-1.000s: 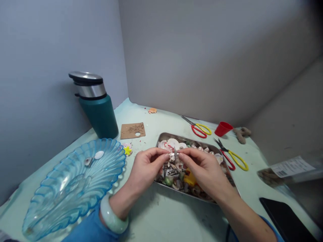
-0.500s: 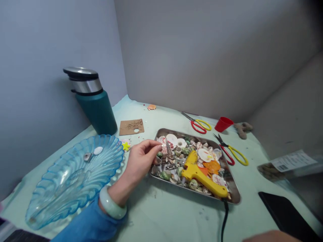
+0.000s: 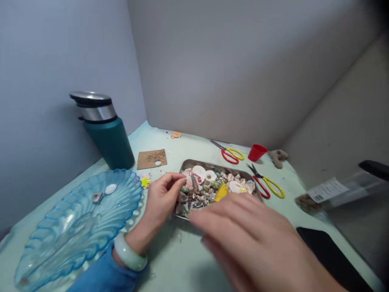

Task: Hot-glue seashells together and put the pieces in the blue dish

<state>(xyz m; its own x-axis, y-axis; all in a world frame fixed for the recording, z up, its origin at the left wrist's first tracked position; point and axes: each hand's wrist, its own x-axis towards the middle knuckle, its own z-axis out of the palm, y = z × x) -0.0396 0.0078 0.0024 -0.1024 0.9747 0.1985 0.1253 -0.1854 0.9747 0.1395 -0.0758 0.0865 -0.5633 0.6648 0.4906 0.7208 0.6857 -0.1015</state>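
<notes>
My left hand is at the left edge of a metal tray full of seashells, its thumb and forefinger pinched together. What sits between those fingertips is too small to make out. Close to the tips a pointed spiral shell stands up among the others. My right hand, blurred and near the camera, stretches its fingers over the front of the tray. It covers most of a yellow glue gun lying on the shells; only the gun's back end shows.
On the left lies a blue shell-shaped dish with a white shell, before a teal bottle. Brown card, two pairs of scissors, a red cup, a plastic packet and a black flat object lie around the tray.
My right hand has come up from the bottom right corner over the tray, hiding most of the glue gun. The left hand keeps its pinch by the tray; the whole view has shifted slightly.
</notes>
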